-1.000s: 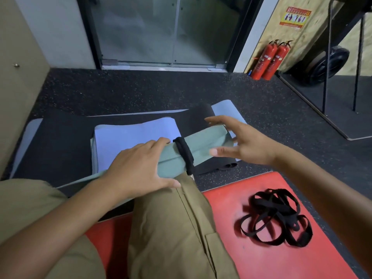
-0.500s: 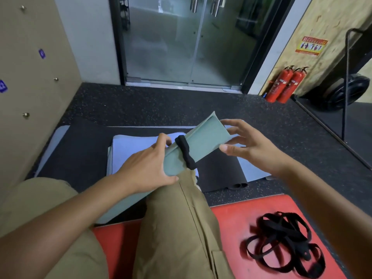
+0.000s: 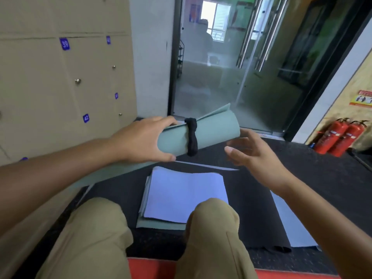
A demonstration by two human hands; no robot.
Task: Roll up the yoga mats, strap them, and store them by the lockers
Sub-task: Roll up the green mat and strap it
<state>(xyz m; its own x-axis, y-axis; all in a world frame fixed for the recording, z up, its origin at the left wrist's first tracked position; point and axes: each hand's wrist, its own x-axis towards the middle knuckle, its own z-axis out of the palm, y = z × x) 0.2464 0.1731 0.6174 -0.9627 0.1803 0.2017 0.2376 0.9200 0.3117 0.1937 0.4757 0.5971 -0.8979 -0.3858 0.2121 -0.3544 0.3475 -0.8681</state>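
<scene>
One strapped green mat (image 3: 213,131) in left hand (image 3: 141,139) grip, right hand (image 3: 253,156) apart.

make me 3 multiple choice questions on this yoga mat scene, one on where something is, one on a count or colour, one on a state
1. Where do the lockers stand?
A. on the person's left
B. on the person's right
C. behind the glass door

2. How many fire extinguishers are by the right wall?
A. one
B. two
C. four

3. What state is the green mat in?
A. spread flat on the floor
B. rolled, with no strap
C. rolled, with a black strap round it

Answers:
1 A, the numbered doors fill the left side.
2 B, two red cylinders stand side by side.
3 C, the left hand grips the banded roll; the right hand is open beside it.
</scene>
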